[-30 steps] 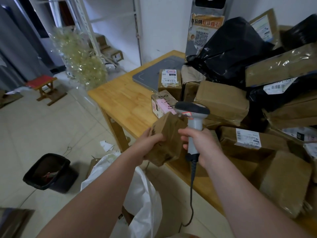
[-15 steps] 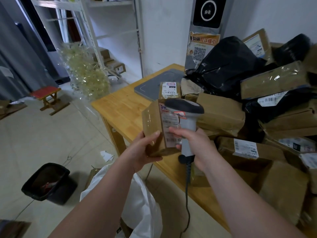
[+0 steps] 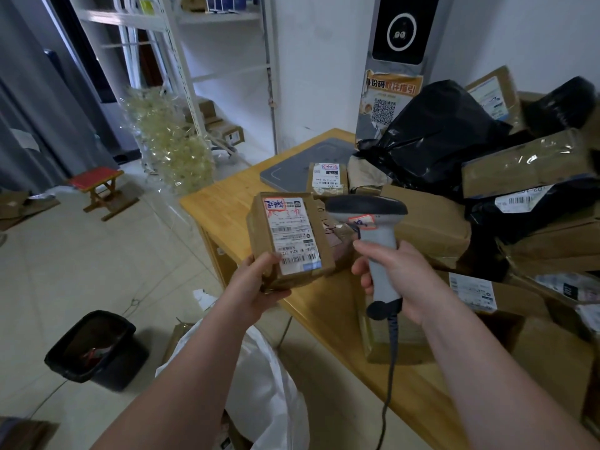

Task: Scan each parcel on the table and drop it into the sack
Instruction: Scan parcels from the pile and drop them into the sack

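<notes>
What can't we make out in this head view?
- Small brown cardboard parcel in left hand: label print too small to read.
- Grey handheld barcode scanner in right hand: window faces away.
- White woven sack: mouth hidden by left forearm, cut off at bottom edge.

A black waste bin (image 3: 94,350) stands on the pale tiled floor (image 3: 81,274) at lower left, with some scraps inside it. Further back, a small wooden folding stool (image 3: 99,190) with a red seat sits near a grey curtain (image 3: 39,125). A clear plastic bag of pale yellowish packing material (image 3: 168,144) leans against a white metal shelving rack (image 3: 194,60), and a few small cardboard boxes rest on the rack's lowest level. Against the white wall stands a tall grey kiosk (image 3: 401,37) with a round black camera panel, and below that an orange poster bearing a QR code (image 3: 383,108)
</notes>
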`<state>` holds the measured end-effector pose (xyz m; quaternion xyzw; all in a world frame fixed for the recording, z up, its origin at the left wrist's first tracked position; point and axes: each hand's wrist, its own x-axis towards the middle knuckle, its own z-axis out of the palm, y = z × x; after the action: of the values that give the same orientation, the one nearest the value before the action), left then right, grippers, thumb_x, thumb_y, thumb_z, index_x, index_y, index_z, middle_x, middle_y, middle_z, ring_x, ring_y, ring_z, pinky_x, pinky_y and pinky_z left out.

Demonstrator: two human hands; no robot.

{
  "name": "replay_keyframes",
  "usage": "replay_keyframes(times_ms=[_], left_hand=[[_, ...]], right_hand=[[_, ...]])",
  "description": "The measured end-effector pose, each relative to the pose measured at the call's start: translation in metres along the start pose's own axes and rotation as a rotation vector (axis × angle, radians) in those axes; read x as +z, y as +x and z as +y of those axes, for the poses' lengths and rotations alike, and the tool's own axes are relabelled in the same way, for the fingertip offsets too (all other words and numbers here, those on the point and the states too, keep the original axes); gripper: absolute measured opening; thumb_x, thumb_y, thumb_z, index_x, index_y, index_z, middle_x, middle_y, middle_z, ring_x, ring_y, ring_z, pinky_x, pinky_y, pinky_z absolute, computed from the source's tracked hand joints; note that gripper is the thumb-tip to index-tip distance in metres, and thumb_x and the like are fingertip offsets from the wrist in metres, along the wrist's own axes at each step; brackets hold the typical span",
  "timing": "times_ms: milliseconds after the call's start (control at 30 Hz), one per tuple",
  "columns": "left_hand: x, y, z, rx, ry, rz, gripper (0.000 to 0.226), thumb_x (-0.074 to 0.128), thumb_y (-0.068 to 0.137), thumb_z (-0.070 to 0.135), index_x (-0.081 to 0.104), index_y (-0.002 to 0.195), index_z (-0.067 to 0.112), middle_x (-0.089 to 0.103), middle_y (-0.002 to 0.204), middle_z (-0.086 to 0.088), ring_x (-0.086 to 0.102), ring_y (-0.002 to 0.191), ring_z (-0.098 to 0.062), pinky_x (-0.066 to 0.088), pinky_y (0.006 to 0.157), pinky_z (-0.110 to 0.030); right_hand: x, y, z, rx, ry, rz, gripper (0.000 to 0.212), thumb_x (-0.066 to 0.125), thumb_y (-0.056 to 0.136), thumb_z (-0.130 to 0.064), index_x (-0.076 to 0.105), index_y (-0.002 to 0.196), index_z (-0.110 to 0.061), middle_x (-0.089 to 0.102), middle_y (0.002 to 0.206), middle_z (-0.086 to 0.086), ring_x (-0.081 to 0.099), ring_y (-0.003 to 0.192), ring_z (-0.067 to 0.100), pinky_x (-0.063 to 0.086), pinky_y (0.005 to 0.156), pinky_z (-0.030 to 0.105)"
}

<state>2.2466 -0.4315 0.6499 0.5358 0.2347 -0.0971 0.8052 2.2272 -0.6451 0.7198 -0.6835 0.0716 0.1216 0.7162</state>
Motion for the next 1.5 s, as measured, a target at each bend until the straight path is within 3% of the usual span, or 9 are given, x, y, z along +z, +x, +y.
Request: replay_keyframes(times_ms=[200, 600, 833, 1067, 1167, 1200, 1267, 1400, 1500], left_hand=[[-0.008, 0.003, 0.009, 0.070, -0.006, 0.023, 0.047, 0.066, 0.085, 0.020, 0.052, 0.130, 0.016, 0.068, 0.110, -0.008, 0.063, 0.106, -0.030, 0.043, 0.102, -0.052], [-0.017, -0.002, 0.021, 0.107, -0.126, 0.054, 0.041, 0.065, 0.086, 0.018, 0.054, 0.126, 0.012, 0.069, 0.107, -0.008, 0.064, 0.104, -0.025, 0.049, 0.095, -0.037], [-0.024, -0.006, 0.021, 0.109, -0.148, 0.078, 0.038, 0.063, 0.087, 0.016, 0.056, 0.124, 0.012, 0.074, 0.090, -0.005, 0.066, 0.098, -0.024, 0.046, 0.103, -0.042], [-0.038, -0.013, 0.023, 0.112, -0.124, 0.104, 0.024, 0.064, 0.088, 0.018, 0.060, 0.111, 0.015, 0.072, 0.094, -0.008, 0.063, 0.101, -0.027, 0.044, 0.105, -0.044], [-0.049, -0.015, 0.023, 0.115, -0.054, 0.141, 0.031, 0.063, 0.089, 0.021, 0.058, 0.118, 0.014, 0.069, 0.104, -0.009, 0.065, 0.097, -0.025, 0.053, 0.087, -0.040], [-0.056, -0.015, 0.022, 0.104, -0.015, 0.160, 0.033, 0.064, 0.089, 0.022, 0.057, 0.120, 0.014, 0.069, 0.105, -0.008, 0.065, 0.095, -0.024, 0.053, 0.079, -0.035], [-0.074, -0.014, 0.018, 0.059, 0.118, 0.213, 0.041, 0.067, 0.086, 0.026, 0.056, 0.123, 0.014, 0.068, 0.102, -0.007, 0.065, 0.093, -0.023, 0.052, 0.075, -0.033], [-0.114, -0.020, -0.005, -0.189, 0.516, 0.290, 0.053, 0.073, 0.078, 0.037, 0.055, 0.121, 0.012, 0.067, 0.104, -0.011, 0.065, 0.092, -0.028, 0.053, 0.070, -0.036], [-0.133, -0.028, -0.032, -0.359, 0.599, 0.371, 0.053, 0.072, 0.082, 0.033, 0.051, 0.124, 0.010, 0.062, 0.103, -0.015, 0.060, 0.085, -0.028, 0.048, 0.060, -0.036]], right_hand=[[-0.002, -0.007, 0.001, 0.053, -0.110, -0.099, 0.025, 0.068, 0.088, -0.030, 0.062, 0.104, -0.011, 0.064, 0.064, 0.001, 0.054, 0.053, 0.012, 0.045, 0.050, 0.024], [-0.001, -0.010, -0.001, 0.149, -0.141, -0.175, 0.035, 0.072, 0.084, -0.030, 0.058, 0.109, -0.010, 0.062, 0.063, 0.002, 0.054, 0.053, 0.012, 0.044, 0.051, 0.025], [0.005, -0.010, -0.002, 0.181, -0.069, -0.236, 0.036, 0.071, 0.082, -0.028, 0.061, 0.109, -0.007, 0.059, 0.059, 0.002, 0.051, 0.049, 0.012, 0.042, 0.046, 0.022], [0.016, -0.006, 0.001, 0.192, -0.102, -0.284, 0.046, 0.072, 0.079, -0.031, 0.059, 0.116, -0.006, 0.060, 0.060, 0.001, 0.052, 0.051, 0.012, 0.043, 0.049, 0.023], [0.022, -0.002, 0.005, 0.193, -0.118, -0.284, 0.058, 0.075, 0.071, -0.036, 0.058, 0.118, -0.006, 0.061, 0.061, 0.002, 0.053, 0.052, 0.012, 0.044, 0.050, 0.025], [0.025, 0.000, 0.007, 0.199, -0.122, -0.287, 0.056, 0.075, 0.074, -0.034, 0.058, 0.119, -0.006, 0.061, 0.061, 0.002, 0.053, 0.052, 0.012, 0.043, 0.050, 0.025], [0.031, 0.004, 0.012, 0.218, -0.141, -0.299, 0.049, 0.073, 0.080, -0.031, 0.057, 0.120, -0.006, 0.061, 0.060, 0.003, 0.052, 0.050, 0.012, 0.043, 0.049, 0.025], [0.046, 0.008, 0.027, 0.265, -0.198, -0.324, 0.036, 0.070, 0.086, -0.028, 0.060, 0.114, -0.008, 0.060, 0.060, 0.003, 0.052, 0.048, 0.012, 0.042, 0.045, 0.023], [0.055, 0.010, 0.039, 0.291, -0.239, -0.347, 0.027, 0.069, 0.088, -0.026, 0.060, 0.108, -0.011, 0.059, 0.058, 0.002, 0.051, 0.047, 0.012, 0.041, 0.044, 0.022]])
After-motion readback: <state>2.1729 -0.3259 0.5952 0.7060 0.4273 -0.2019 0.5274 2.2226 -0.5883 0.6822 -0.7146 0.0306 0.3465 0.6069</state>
